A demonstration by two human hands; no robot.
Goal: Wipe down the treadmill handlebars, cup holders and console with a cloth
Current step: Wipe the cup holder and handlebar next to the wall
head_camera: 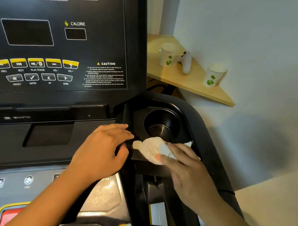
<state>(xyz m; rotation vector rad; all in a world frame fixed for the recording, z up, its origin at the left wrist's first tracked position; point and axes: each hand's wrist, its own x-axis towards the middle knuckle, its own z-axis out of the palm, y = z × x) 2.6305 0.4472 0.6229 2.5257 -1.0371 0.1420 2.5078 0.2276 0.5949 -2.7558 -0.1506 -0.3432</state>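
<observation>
The black treadmill console (60,31) fills the upper left, with dark display windows and yellow buttons. To its lower right is a round black cup holder (162,123). A white cloth (151,148) lies pressed on the flat black surface just in front of the cup holder, under the fingers of my right hand (185,172). My left hand (101,152) rests palm down on the console tray beside the cloth, fingers spread, holding nothing.
A wooden corner shelf (209,93) behind the treadmill carries two paper cups (168,54) (214,75) and a small white object (186,62). Grey walls stand to the right. Lower console buttons and a red stop area (9,216) sit near the bottom.
</observation>
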